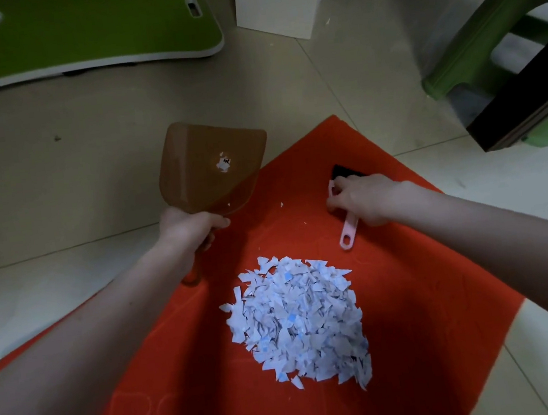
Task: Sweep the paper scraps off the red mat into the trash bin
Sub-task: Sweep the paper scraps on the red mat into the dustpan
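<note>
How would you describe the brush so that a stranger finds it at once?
Start at the red mat. Beyond the scrap pile, the right hand grips the brush. Unlike the brown dustpan, it has a pink handle and black bristles.

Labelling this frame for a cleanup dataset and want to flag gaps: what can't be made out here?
Head view:
- trash bin: none recognisable in frame.
- brush: head partly hidden by the right hand gripping it.
- dustpan: handle mostly covered by the left hand.
- sticker on the dustpan: too small and blurred to read.
- red mat: near part cut off by the bottom edge, left side hidden by the forearm.
</note>
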Demonstrator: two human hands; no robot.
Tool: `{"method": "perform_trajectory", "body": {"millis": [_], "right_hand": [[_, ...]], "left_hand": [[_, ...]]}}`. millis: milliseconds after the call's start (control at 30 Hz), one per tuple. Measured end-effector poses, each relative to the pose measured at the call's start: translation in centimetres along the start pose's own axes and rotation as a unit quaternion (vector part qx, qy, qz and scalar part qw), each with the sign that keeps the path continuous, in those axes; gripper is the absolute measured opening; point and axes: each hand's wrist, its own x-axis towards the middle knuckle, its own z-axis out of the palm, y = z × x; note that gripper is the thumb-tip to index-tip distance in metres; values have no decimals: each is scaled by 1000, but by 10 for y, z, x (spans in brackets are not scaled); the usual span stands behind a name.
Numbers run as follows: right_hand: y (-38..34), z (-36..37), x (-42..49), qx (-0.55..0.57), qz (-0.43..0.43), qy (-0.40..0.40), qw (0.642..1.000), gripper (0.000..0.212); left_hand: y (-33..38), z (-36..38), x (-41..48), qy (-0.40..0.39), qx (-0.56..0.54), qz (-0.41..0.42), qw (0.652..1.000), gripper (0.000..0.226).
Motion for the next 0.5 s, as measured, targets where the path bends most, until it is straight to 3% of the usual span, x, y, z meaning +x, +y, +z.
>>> {"method": "perform_trajectory", "body": {"millis": [100, 200, 333, 500], "right_hand": [[-16, -8, 11, 82, 2, 130, 988, 29], [-37, -12, 31, 247, 17, 226, 942, 18], [-51, -8, 52, 301, 14, 233, 925, 19], [-49, -3, 62, 272, -15, 243, 931, 20]], "left_hand": [[-4, 0, 1, -2, 3, -7, 1000, 25], [-4, 3, 2, -1, 3, -9, 1000, 25], [-5, 6, 4, -3, -1, -6, 1000, 24], [-7, 7, 8, 0, -1, -1, 1000, 23]]}}
